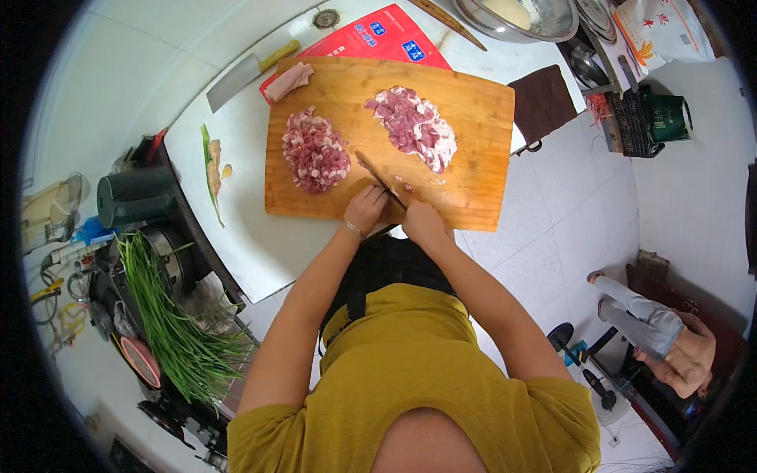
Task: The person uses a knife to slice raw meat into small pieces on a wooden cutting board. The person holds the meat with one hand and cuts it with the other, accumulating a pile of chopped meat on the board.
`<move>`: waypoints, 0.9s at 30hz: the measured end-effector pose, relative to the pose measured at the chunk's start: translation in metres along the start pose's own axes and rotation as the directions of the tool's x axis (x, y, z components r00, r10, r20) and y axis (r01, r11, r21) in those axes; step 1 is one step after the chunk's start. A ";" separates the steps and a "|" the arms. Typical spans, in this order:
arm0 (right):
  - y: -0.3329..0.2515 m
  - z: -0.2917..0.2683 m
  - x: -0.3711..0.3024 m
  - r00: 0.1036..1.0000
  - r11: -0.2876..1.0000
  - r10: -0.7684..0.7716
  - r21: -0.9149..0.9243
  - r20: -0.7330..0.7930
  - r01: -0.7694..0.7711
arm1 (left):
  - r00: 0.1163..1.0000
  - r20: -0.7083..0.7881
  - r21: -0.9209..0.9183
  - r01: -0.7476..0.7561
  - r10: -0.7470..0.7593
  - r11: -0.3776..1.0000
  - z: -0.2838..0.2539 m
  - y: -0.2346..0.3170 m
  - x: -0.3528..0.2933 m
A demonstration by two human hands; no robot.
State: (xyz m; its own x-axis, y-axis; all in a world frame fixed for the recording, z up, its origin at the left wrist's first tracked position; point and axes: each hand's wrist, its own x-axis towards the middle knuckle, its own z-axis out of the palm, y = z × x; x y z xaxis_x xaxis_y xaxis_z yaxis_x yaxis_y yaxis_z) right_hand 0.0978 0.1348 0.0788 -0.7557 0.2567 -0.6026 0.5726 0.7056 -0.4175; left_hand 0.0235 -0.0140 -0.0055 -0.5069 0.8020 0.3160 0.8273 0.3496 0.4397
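My right hand (423, 223) is wrapped round the handle of a knife (382, 180), its blade slanting up and left over the near edge of a wooden cutting board (481, 158). Close beside the blade, my left hand (367, 206) rests on the board with its fingers curled together; whatever may be under them is hidden. Small meat scraps (402, 184) lie right of the blade. A pile of diced pink meat (314, 150) sits at the board's left, and sliced meat (412, 126) is spread farther back. One pale piece of meat (290, 81) lies at the far left corner.
A cleaver (236, 83), ginger (213, 167) and a scallion stalk (210, 158) lie left of the board. Red printed packaging (386, 35) is partly under it. A metal bowl (544, 20) stands far right. Green chives (177, 315) are at left; a person (670, 339) sits at right.
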 end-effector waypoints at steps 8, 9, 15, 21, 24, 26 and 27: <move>0.015 0.000 -0.014 0.996 0.997 0.068 -0.027 0.058 -0.067 | 0.998 0.015 0.051 0.054 -0.055 0.997 0.000 0.004 0.001; 0.015 0.000 -0.014 0.997 0.999 0.048 -0.025 0.053 -0.047 | 0.998 0.008 0.040 0.057 -0.057 0.998 0.001 0.003 0.000; 0.000 0.014 0.035 0.995 0.997 -0.040 0.068 -0.092 0.046 | 0.999 0.021 0.052 0.045 -0.046 0.998 -0.014 0.010 0.006; 0.019 -0.027 0.013 0.980 0.981 -0.088 0.154 -0.180 0.116 | 0.966 -0.030 0.045 0.258 -0.256 0.965 -0.006 0.007 0.022; 0.040 -0.035 -0.002 0.973 0.986 -0.043 0.145 -0.225 0.077 | 0.973 -0.021 -0.010 0.231 -0.231 0.973 0.009 0.010 0.040; 0.052 -0.034 -0.009 0.964 0.981 -0.046 0.172 -0.263 0.094 | 0.979 0.032 -0.006 0.200 -0.200 0.980 0.015 0.019 0.049; 0.054 -0.037 -0.013 0.959 0.980 -0.038 0.175 -0.282 0.090 | 0.980 0.081 0.010 0.181 -0.181 0.983 0.008 0.032 0.058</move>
State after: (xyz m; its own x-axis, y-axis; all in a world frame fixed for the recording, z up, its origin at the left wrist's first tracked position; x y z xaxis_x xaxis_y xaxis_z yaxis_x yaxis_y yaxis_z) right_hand 0.1270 0.1935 0.0895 -0.8359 0.4057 -0.3697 0.5487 0.5994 -0.5828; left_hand 0.0221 0.0479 0.0197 -0.6272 0.7619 0.1615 0.7242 0.4942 0.4810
